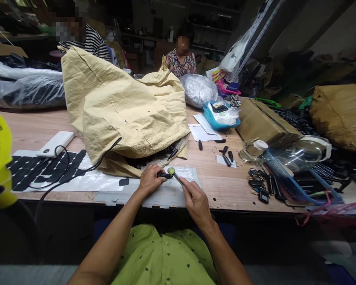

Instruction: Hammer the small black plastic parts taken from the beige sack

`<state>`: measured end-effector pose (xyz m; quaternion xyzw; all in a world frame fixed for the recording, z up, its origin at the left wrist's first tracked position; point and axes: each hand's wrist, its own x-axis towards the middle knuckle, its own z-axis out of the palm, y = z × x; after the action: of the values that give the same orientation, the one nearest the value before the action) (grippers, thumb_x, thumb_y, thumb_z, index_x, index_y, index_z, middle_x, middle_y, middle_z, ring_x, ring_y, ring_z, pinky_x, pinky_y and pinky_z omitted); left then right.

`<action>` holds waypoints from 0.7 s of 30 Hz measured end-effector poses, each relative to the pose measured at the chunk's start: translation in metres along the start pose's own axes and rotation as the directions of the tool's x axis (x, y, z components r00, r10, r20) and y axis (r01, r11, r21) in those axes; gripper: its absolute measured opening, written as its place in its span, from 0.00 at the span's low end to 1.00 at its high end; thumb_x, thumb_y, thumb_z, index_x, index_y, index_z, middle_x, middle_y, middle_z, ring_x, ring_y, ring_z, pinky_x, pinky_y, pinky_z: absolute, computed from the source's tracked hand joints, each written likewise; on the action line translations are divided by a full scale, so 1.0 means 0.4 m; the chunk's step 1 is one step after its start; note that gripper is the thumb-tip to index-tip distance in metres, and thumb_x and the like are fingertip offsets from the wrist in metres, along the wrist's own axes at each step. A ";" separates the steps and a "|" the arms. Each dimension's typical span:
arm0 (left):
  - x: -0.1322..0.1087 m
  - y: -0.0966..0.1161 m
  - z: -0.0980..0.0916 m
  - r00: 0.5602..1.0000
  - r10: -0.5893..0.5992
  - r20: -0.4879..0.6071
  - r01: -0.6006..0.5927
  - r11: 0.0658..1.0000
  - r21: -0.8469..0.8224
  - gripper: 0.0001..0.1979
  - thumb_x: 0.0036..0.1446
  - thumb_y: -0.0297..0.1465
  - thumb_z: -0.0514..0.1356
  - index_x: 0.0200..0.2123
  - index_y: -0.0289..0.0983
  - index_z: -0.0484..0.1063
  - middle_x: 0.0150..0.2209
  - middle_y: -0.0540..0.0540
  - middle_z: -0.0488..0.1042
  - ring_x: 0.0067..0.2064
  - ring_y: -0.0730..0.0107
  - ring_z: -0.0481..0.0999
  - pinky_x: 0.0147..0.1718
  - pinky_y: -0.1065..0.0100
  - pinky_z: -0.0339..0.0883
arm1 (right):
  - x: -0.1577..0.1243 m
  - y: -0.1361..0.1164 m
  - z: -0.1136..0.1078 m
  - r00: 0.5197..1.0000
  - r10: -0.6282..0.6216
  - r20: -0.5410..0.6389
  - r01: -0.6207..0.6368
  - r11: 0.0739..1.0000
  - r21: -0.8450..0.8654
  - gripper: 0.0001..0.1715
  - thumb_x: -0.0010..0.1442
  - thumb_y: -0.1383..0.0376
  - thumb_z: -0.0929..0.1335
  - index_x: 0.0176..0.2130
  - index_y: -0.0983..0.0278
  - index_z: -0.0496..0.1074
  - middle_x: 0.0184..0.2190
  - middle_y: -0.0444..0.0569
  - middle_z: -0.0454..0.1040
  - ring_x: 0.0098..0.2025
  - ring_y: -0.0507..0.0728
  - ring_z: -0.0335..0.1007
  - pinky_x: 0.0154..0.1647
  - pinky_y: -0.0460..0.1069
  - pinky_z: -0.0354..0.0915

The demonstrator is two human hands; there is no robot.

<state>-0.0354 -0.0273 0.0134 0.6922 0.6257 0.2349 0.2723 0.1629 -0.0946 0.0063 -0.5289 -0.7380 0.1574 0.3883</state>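
The wood-grained, pale brown table (222,182) carries a bulky, tan cloth sack (130,103), its dark mouth opening towards the near edge. On that edge lies a flat, greyish plastic sheet (161,194). Over it, the left hand (150,180) pinches one end of the small, black, elongated piece (165,175), and the right hand (195,198) grips the slim metal tool with a round, yellow-green head (175,175), beside the piece's free end. The piece seems light, stiff and smooth, perhaps slippery; its sides suit a fingertip pinch.
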 end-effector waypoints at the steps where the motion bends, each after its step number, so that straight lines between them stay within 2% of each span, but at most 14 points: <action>1: 0.000 -0.001 0.001 1.000 0.002 0.000 -0.002 1.000 -0.001 0.07 0.49 0.27 0.67 0.34 0.42 0.79 0.36 0.50 0.77 0.45 0.61 0.73 0.43 0.65 0.64 | -0.004 0.003 -0.001 1.000 0.003 0.011 -0.002 1.000 -0.009 0.22 0.69 0.65 0.60 0.57 0.56 0.74 0.37 0.48 0.77 0.39 0.53 0.75 0.42 0.45 0.70; 5: -0.001 -0.004 0.001 1.000 0.011 0.001 -0.011 1.000 0.005 0.08 0.49 0.26 0.67 0.34 0.42 0.79 0.36 0.50 0.77 0.44 0.62 0.73 0.42 0.65 0.64 | -0.008 0.023 0.000 0.999 0.018 0.034 -0.017 0.999 -0.048 0.22 0.68 0.65 0.60 0.55 0.55 0.75 0.38 0.47 0.78 0.40 0.53 0.75 0.40 0.45 0.70; 9: -0.009 -0.003 0.001 0.999 0.035 -0.012 -0.034 0.998 0.044 0.07 0.50 0.27 0.67 0.35 0.42 0.78 0.35 0.50 0.76 0.43 0.62 0.72 0.41 0.66 0.64 | 0.026 0.066 -0.010 0.995 0.059 -0.083 -0.074 0.979 -0.189 0.22 0.68 0.65 0.60 0.54 0.55 0.75 0.40 0.48 0.77 0.41 0.54 0.73 0.39 0.45 0.67; 12: -0.011 -0.004 0.004 0.997 0.071 -0.033 -0.069 0.995 0.079 0.06 0.51 0.29 0.67 0.35 0.41 0.77 0.36 0.49 0.76 0.43 0.61 0.72 0.42 0.65 0.64 | 0.055 0.114 -0.017 0.983 0.077 -0.168 -0.139 0.907 -0.399 0.20 0.66 0.67 0.62 0.52 0.56 0.77 0.34 0.48 0.75 0.36 0.55 0.69 0.33 0.47 0.61; 16: -0.003 -0.012 0.004 0.994 0.109 -0.026 -0.106 0.989 0.103 0.03 0.56 0.33 0.64 0.34 0.40 0.75 0.35 0.48 0.75 0.42 0.61 0.72 0.42 0.64 0.64 | 0.066 0.160 -0.010 0.980 0.025 -0.199 -0.139 0.798 -0.587 0.19 0.65 0.69 0.63 0.48 0.57 0.79 0.29 0.49 0.71 0.33 0.57 0.62 0.33 0.50 0.55; 18: -0.010 -0.013 0.000 0.988 0.152 -0.033 -0.148 0.985 0.093 0.04 0.59 0.33 0.62 0.36 0.40 0.75 0.36 0.48 0.75 0.42 0.61 0.71 0.43 0.63 0.64 | 0.063 0.167 -0.002 0.980 0.006 -0.199 -0.129 0.780 -0.612 0.19 0.64 0.69 0.63 0.49 0.57 0.78 0.30 0.49 0.70 0.34 0.57 0.60 0.34 0.50 0.53; 21: -0.060 -0.004 0.002 0.951 0.307 -0.035 -0.306 0.952 0.027 0.07 0.63 0.34 0.57 0.40 0.40 0.73 0.38 0.45 0.76 0.42 0.60 0.72 0.44 0.62 0.64 | 0.059 0.165 0.005 0.983 0.016 -0.185 -0.128 0.779 -0.614 0.18 0.64 0.69 0.64 0.49 0.57 0.77 0.32 0.49 0.69 0.35 0.57 0.59 0.35 0.50 0.53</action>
<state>-0.0388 -0.0510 0.0121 0.7791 0.5183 0.2812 0.2128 0.2015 -0.0471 -0.0276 -0.6666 -0.6919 -0.1260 0.2471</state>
